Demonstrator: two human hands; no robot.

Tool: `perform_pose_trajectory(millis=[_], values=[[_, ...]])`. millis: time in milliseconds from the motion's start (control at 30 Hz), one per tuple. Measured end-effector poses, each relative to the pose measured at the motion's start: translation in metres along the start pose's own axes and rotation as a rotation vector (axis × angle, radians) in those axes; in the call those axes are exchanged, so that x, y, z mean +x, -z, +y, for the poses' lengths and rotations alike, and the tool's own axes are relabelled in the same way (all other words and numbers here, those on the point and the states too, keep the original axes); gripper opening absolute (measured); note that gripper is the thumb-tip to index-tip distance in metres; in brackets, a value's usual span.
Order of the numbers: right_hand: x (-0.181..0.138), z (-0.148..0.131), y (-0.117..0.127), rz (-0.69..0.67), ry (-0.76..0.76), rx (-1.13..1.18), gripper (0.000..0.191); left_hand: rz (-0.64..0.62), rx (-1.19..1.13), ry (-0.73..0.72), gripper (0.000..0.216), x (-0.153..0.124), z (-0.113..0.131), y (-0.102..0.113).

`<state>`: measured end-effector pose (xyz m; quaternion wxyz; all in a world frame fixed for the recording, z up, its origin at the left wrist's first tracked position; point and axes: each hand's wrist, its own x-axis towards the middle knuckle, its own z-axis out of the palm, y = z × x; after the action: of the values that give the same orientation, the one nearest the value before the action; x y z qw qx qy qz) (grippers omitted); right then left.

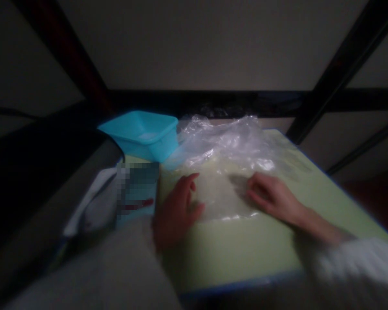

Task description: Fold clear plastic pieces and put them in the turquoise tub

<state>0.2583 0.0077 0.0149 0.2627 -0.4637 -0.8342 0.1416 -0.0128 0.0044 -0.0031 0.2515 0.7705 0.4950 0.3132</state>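
A clear, crinkled plastic bag (226,146) lies across the pale yellow tabletop (233,254), its far part bunched up and shiny and its near part flatter. My left hand (177,211) is at the bag's left side, thumb and fingers apart, with nothing visible between them. Over the bag's right side is my right hand (274,198), its fingers curled in towards the thumb. Blur hides whether anything is between those fingertips. A shadow falls on the bag just left of my right hand.
A turquoise plastic basin (142,137) stands at the back left. Nearer, left of my left hand, lies a flat, partly pixelated item (142,185) with a dark red mark. Blue edging (226,290) borders the table. Dark frame bars (210,101) run behind it.
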Motion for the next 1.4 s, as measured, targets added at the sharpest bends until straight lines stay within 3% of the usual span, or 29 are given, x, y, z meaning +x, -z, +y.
perform_pose_trajectory(millis=[100, 167, 267, 400, 700, 1200, 1400], values=[[-0.001, -0.008, -0.002, -0.068, 0.214, -0.084, 0.031, -0.134, 0.15, -0.252, 0.048, -0.006, 0.003, -0.003], [-0.003, -0.011, -0.007, -0.143, 0.28, -0.125, 0.052, -0.275, 0.213, -0.355, 0.053, -0.009, 0.005, -0.004], [-0.005, -0.012, -0.015, -0.236, 0.33, -0.186, 0.076, -0.407, 0.262, -0.43, 0.068, -0.011, 0.007, -0.004], [-0.008, -0.011, -0.02, -0.307, 0.361, -0.216, 0.089, -0.475, 0.269, -0.429, 0.077, -0.011, 0.008, -0.004], [-0.015, -0.005, -0.024, -0.355, 0.347, -0.179, 0.093, -0.512, 0.282, -0.439, 0.086, -0.012, 0.005, -0.006], [-0.017, -0.002, -0.024, -0.364, 0.365, -0.215, 0.09, -0.541, 0.304, -0.518, 0.066, -0.008, -0.001, -0.002], [-0.01, 0.001, -0.006, -0.448, 0.354, -0.048, 0.088, -0.48, 0.356, -0.496, 0.083, -0.009, 0.0, -0.003]])
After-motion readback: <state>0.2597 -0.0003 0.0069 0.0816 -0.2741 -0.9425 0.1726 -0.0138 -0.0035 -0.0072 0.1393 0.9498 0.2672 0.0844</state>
